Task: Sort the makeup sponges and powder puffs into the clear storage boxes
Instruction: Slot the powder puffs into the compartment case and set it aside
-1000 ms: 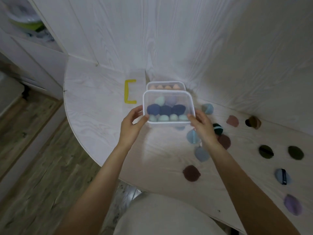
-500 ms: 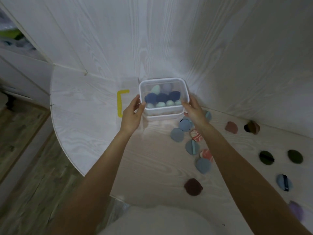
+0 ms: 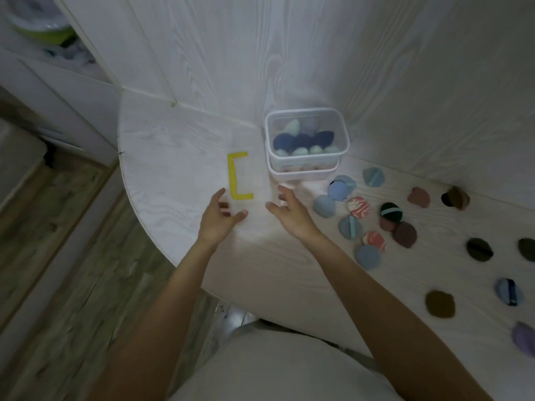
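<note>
Fingers [image 3: 221, 195] of the left hand [image 3: 220, 218] are spread and hold nothing; the fingers of the right hand [image 3: 289, 211] are also loosely spread and empty. Half a second ago both hands gripped the upper clear box [image 3: 307, 134] at its sides; now they have let it go and are drawn back toward the near edge of the tabletop [image 3: 173, 157]. The upper clear box, filled with blue and green makeup sponges [image 3: 302, 141], now sits stacked on the lower clear box [image 3: 301, 172], against the far wall, just right of the yellow bracket mark [image 3: 236, 176]. It seems the sponges are finished and stored. Many powder puffs [image 3: 351, 227] lie scattered on the tabletop at the right, blue, red-patterned and dark ones, so the puff part of the sorting is probably still to do. Another empty box is not visible.
</note>
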